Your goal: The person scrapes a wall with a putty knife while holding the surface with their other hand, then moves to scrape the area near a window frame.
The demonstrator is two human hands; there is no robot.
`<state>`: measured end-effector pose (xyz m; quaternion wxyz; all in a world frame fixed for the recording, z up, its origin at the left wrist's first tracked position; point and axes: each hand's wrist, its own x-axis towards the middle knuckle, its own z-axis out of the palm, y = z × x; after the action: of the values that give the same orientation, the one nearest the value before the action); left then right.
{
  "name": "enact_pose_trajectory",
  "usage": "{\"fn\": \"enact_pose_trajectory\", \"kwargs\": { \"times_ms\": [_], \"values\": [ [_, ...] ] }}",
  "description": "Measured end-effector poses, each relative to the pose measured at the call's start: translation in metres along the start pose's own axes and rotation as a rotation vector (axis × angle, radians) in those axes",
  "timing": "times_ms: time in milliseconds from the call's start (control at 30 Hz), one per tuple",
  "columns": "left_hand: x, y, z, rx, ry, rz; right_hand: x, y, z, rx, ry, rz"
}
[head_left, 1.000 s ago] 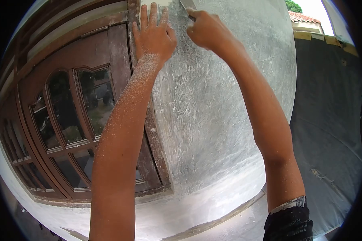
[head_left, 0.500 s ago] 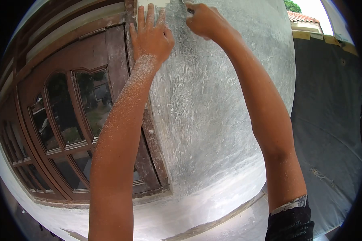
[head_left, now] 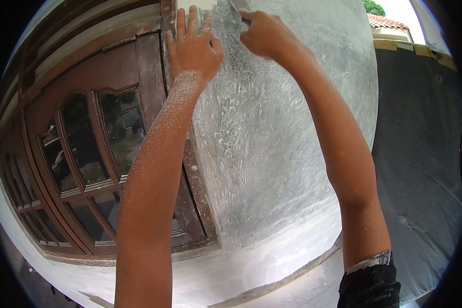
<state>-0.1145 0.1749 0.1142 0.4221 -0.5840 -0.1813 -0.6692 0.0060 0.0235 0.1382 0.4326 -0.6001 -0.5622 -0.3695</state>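
Observation:
Both my arms reach up to a grey plastered wall (head_left: 272, 133). My left hand (head_left: 192, 46) lies flat with fingers spread on the wall's edge beside the brown wooden window frame (head_left: 150, 77); its forearm is dusted with white powder. My right hand (head_left: 267, 33) is closed around a metal scraper blade (head_left: 238, 5), whose tip touches the wall at the top of the view. Most of the blade is cut off by the frame edge.
A wooden window with arched glass panes (head_left: 82, 138) fills the left. A whitish ledge (head_left: 241, 267) runs below the wall. A dark tarp (head_left: 421, 169) hangs at the right, with a tiled roof (head_left: 387, 21) beyond.
My right hand with the scraper moved up a little along the wall, then came back down slightly. My left hand stayed pressed in place.

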Motion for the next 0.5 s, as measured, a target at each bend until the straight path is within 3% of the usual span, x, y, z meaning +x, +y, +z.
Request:
{"fn": "enact_pose_trajectory", "kwargs": {
  "times_ms": [67,100,167,300,367,400,500],
  "values": [
    [0.000,0.001,-0.001,-0.002,-0.010,-0.007,0.000,0.025,0.031,-0.150,0.316,-0.221],
    [0.001,0.001,-0.001,-0.004,-0.019,-0.011,0.004,0.018,0.022,-0.151,0.318,-0.225],
    [0.002,0.002,-0.001,0.010,-0.037,-0.012,0.010,-0.004,-0.004,0.028,0.075,-0.046],
    [0.006,0.008,-0.024,-0.109,-0.132,-0.095,0.005,-0.006,-0.001,-0.003,0.071,-0.021],
    [0.005,0.009,-0.022,-0.104,-0.127,-0.087,0.000,0.020,0.019,-0.158,0.256,-0.225],
    [0.006,0.008,-0.021,-0.092,-0.119,-0.082,-0.002,0.015,0.014,-0.161,0.256,-0.227],
    [0.007,0.006,-0.019,-0.100,-0.121,-0.068,0.000,-0.005,-0.003,-0.002,0.069,-0.040]
  ]
}}
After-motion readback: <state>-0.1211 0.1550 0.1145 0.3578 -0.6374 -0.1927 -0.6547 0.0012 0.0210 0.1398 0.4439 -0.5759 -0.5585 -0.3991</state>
